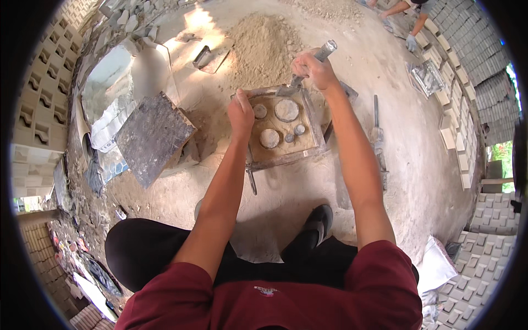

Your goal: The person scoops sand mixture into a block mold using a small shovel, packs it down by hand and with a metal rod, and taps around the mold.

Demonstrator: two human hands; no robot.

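A square, dust-covered mould frame (286, 161) lies on the floor before me, filled with tan sand (286, 150). Several round pieces sit in the sand, among them a large pale disc (286, 110) and a smaller one (270, 138). My left hand (241, 114) is closed on the frame's left side near the far corner; its fingertips are partly hidden. Above the far right corner, my right hand (315, 70) grips a flat-ended tool (325, 51) with a thick grey handle. The tool slants down, its lower end at the frame's far rim.
A sand heap (264, 47) rises beyond the frame. A dark board (148, 140) leans at left, and a dustpan-like scoop (204, 58) lies far left. A long metal tool (378, 137) lies at right. Another person's gloved hand (411, 43) is near blocks (459, 124) at far right.
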